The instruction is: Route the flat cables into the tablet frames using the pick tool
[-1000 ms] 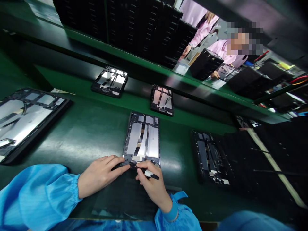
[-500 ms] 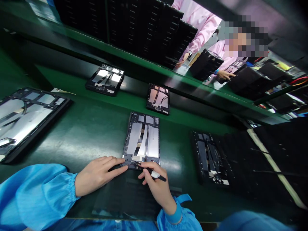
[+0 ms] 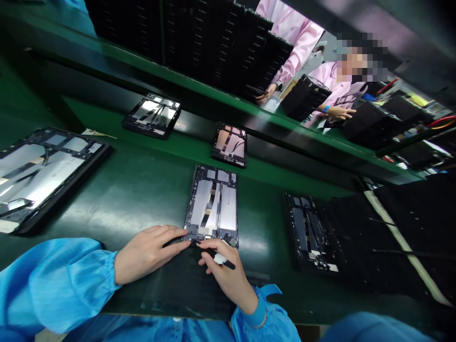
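An opened tablet (image 3: 228,204) lies on the green bench in front of me, its silver inner plates and dark ribbon cables showing. My left hand (image 3: 151,251) rests beside its lower left corner, fingers stretched out and fingertips touching the edge. In my right hand (image 3: 224,270) is a slim black tweezers-like tool (image 3: 228,262) with a white wrap, pinched between thumb and fingers. The tool's tip is at the tablet's bottom edge, close to the left fingertips; the exact contact point is too small to make out.
Other opened tablets lie at left (image 3: 46,166), at the back (image 3: 153,115), (image 3: 230,145) and at right (image 3: 309,232). Black stacked trays (image 3: 399,237) fill the right side. Beyond the green shelf rail (image 3: 199,83), people in pink sleeves handle black stacks.
My right hand and its tool have shifted slightly left along the tablet's bottom edge, uncovering the lower right corner. My left hand stays at the corner. The view has moved slightly.
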The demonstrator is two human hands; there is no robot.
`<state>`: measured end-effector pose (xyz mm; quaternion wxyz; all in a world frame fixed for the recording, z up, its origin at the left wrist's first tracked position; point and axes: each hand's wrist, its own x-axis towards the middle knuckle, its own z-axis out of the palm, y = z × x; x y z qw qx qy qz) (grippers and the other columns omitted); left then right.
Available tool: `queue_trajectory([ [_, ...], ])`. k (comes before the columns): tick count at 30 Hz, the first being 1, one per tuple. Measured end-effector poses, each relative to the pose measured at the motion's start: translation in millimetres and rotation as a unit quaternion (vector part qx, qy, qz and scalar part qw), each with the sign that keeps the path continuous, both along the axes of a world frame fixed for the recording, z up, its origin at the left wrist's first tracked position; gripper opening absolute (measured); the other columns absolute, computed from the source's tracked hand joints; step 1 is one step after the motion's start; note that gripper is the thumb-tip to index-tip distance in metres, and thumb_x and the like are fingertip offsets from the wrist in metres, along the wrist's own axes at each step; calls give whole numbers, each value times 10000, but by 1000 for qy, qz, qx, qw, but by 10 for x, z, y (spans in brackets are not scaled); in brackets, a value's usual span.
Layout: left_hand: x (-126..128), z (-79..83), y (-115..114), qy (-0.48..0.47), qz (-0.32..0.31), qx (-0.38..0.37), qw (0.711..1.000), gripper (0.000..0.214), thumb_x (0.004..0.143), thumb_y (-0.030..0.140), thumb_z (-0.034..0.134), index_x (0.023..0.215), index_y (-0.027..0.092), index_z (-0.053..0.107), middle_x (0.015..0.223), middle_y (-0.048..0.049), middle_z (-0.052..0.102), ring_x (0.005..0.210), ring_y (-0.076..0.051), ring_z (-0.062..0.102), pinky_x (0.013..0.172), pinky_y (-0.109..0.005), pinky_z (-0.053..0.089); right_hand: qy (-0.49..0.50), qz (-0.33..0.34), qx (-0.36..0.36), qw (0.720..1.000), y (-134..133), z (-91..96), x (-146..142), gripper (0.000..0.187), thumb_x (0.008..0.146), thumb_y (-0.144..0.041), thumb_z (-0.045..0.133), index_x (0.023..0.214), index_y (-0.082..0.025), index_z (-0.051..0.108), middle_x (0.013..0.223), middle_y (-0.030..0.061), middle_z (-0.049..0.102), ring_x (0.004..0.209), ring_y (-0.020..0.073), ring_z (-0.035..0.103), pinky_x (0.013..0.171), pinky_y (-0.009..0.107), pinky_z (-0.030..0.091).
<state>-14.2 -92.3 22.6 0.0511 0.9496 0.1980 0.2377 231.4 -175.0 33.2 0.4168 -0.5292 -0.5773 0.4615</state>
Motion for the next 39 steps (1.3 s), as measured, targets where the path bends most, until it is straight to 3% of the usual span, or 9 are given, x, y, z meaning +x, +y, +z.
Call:
queue_trajectory([
  [4,-183,-16,-190,2,-41,-70,997,293,1072,187,422,1278,210,630,1261,-81,687,1111,-225,624,898,-352,518,70,-45,-95,992,-89,-64,-24,227,924,-419,672,970,-197,688,804,32,723,580,148,697,464,215,563],
  [7,-260,-58,-328,21,-96,-91,991,316,1059,177,410,1217,263,670,1295,-43,683,1133,-232,618,897,-375,501,54,-29,-142,988,-116,-123,-91,210,906,-401,687,897,-191,677,703,11,685,600,165,696,496,224,555],
  [12,-232,-76,-376,30,-102,-86,991,289,1045,196,453,1200,286,679,1284,-33,687,1100,-230,622,873,-374,475,-81,-6,-107,991,-75,-96,-217,168,893,-340,696,822,-200,636,667,0,649,598,180,665,532,256,491],
  [16,-219,-77,-355,32,-100,-91,990,306,1049,183,434,1209,291,670,1265,-38,688,1108,-234,612,876,-372,464,-132,14,-78,988,-65,-44,-292,137,884,-304,712,809,-204,658,693,1,667,601,174,636,575,274,439],
  [20,-215,-81,-362,34,-100,-94,990,320,1066,187,400,1217,293,661,1253,-41,688,1110,-231,604,878,-370,448,-136,2,-77,988,-116,-94,-353,148,897,-323,689,814,-203,669,698,7,668,620,181,626,602,291,439],
  [23,-206,-51,-383,23,-92,-97,991,311,1078,205,396,1194,289,673,1252,-38,686,1098,-224,603,877,-365,445,-52,-22,-100,993,-122,-136,-327,206,907,-380,663,799,-206,642,673,3,658,608,178,642,578,281,481],
  [28,-154,29,-323,11,-79,-127,989,275,1050,196,459,1209,279,668,1245,-45,680,1033,-219,611,854,-344,482,112,-66,-142,981,181,-2,-65,354,839,-516,723,781,-214,548,698,-8,675,570,159,697,498,236,548],
  [34,18,56,4,-27,-19,-25,999,236,1067,187,438,1192,200,637,1086,-43,707,903,-170,632,786,-284,493,98,16,-200,975,711,154,123,455,741,-565,798,821,-207,528,573,-43,653,568,199,751,430,196,535],
  [39,56,-32,76,-15,-15,18,1000,250,1060,161,411,1165,194,636,1075,-37,718,944,-168,638,831,-280,492,82,63,-228,968,846,85,84,458,733,-577,795,803,-197,548,544,-34,661,577,212,758,417,196,536],
])
